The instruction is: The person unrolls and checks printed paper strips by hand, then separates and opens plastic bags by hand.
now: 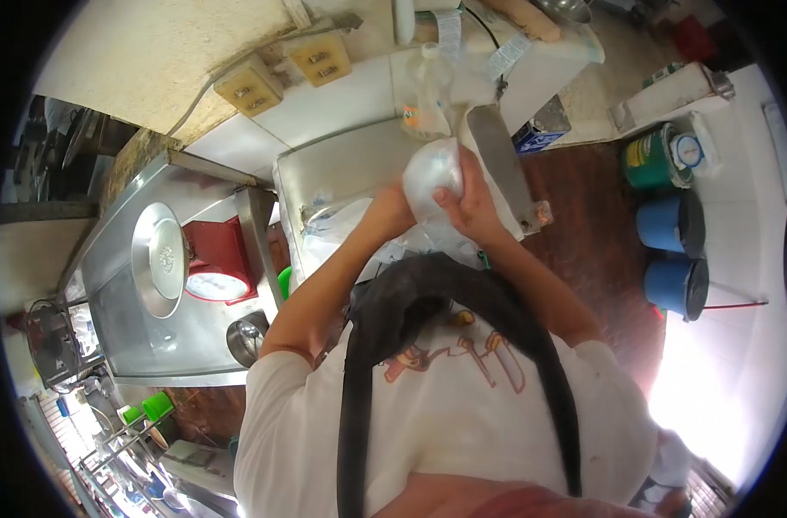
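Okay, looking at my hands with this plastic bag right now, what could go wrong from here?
1. Both the left hand and right hand hold the filled clear plastic bag in mid-air above the steel counter; a slipped grip could drop or spill it.
2. The plastic bottle stands close behind the bag, so an elbow or bag swing might topple it.

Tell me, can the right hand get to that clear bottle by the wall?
Probably yes, but not right away. The right hand is gripping the plastic bag together with the left hand. The clear bottle stands just beyond the bag with nothing between, so the hand would need to let go first.
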A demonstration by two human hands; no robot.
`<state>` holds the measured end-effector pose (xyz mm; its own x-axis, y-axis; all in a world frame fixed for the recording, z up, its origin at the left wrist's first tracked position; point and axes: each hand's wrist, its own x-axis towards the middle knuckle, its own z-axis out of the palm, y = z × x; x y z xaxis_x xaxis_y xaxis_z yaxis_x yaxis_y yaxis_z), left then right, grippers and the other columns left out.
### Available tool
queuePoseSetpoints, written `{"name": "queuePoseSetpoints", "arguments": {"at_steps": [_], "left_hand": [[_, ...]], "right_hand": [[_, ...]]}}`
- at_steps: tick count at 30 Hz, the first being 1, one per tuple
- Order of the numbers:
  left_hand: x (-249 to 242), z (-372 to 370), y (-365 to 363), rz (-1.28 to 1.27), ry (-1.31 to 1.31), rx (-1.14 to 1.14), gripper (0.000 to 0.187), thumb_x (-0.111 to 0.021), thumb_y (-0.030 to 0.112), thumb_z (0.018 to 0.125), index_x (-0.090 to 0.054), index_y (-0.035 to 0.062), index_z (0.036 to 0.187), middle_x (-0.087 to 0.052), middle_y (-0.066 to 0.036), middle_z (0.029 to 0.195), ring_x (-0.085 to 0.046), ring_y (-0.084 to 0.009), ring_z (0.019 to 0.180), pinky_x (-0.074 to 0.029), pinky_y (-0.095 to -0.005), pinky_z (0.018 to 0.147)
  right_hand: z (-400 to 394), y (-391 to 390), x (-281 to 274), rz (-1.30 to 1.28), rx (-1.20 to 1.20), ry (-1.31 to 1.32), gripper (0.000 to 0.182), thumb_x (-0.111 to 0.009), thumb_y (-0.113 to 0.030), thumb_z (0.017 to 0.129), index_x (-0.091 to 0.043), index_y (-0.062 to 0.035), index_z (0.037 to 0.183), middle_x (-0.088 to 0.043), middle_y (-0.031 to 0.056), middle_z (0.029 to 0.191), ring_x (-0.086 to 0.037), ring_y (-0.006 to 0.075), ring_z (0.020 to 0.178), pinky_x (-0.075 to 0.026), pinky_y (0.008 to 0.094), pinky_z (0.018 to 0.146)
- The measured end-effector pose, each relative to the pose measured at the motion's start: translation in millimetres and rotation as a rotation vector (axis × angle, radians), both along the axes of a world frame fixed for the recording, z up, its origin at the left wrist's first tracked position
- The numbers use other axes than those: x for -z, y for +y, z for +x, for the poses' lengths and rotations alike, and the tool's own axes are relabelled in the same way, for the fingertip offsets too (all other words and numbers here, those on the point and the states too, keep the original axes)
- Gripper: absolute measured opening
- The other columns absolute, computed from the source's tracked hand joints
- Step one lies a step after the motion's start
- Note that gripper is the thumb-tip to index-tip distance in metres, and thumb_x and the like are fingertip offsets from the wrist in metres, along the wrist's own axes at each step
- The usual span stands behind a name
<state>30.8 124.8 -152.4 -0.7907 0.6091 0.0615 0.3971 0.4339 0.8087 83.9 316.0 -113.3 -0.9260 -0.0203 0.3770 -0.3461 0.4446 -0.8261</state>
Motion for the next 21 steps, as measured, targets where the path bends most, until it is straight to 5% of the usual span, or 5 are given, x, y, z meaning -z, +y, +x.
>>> {"name": "queuePoseSetpoints", "arguments": {"at_steps": [3, 6, 13, 19, 21], "left_hand": [[31, 8, 2, -0.096, -0.256, -0.138, 0.077, -0.083, 0.025, 0.077, -0.046, 0.0062, 0.143, -0.066, -0.021, 0.114, -0.064, -0.0355, 0.105, -0.05, -0.0412, 0.092], [35, -2, -38, 0.162, -0.433, 0.003, 0.064, -0.077, 0.017, 0.082, -0.05, 0.0059, 0.138, -0.064, -0.013, 0.113, -0.061, -0.0272, 0.107, -0.048, -0.0377, 0.094], [-137, 10, -82, 0.543, -0.413, 0.066, 0.056, -0.072, 0.001, 0.082, -0.052, 0.0023, 0.135, -0.062, -0.009, 0.119, -0.055, -0.0192, 0.114, -0.042, -0.0351, 0.102], [-168, 24, -83, 0.445, -0.106, -0.036, 0.052, -0.074, 0.001, 0.08, -0.056, 0.0029, 0.13, -0.061, -0.007, 0.12, -0.056, -0.0155, 0.109, -0.044, -0.0307, 0.098], [-156, 27, -86, 0.466, -0.297, -0.153, 0.047, -0.074, 0.003, 0.082, -0.059, 0.0029, 0.127, -0.062, -0.005, 0.118, -0.056, -0.0131, 0.106, -0.045, -0.0284, 0.094]], "right_hand": [[-3, 1, 20, -0.034, 0.006, 0.061, 0.081, -0.071, -0.038, 0.087, -0.033, 0.0024, 0.147, -0.044, 0.024, 0.141, -0.043, 0.0412, 0.13, -0.033, 0.0461, 0.112], [9, 8, 15, 0.006, 0.025, 0.032, 0.083, -0.072, -0.039, 0.085, -0.034, 0.0021, 0.146, -0.045, 0.0246, 0.141, -0.044, 0.0414, 0.129, -0.034, 0.0465, 0.111], [18, -10, -122, 0.189, -0.144, 0.137, 0.058, -0.071, -0.029, 0.087, -0.052, -0.0033, 0.135, -0.056, 0.02, 0.13, -0.053, 0.0379, 0.119, -0.043, 0.0441, 0.101], [-3, -39, -133, 0.143, -0.346, -0.269, 0.031, -0.073, -0.02, 0.085, -0.067, -0.004, 0.111, -0.064, 0.0168, 0.108, -0.063, 0.0318, 0.09, -0.051, 0.0402, 0.076], [-4, -41, -140, 0.186, -0.277, -0.331, 0.023, -0.072, -0.017, 0.085, -0.069, -0.0045, 0.104, -0.065, 0.0155, 0.102, -0.063, 0.0315, 0.083, -0.05, 0.0405, 0.072]]}}
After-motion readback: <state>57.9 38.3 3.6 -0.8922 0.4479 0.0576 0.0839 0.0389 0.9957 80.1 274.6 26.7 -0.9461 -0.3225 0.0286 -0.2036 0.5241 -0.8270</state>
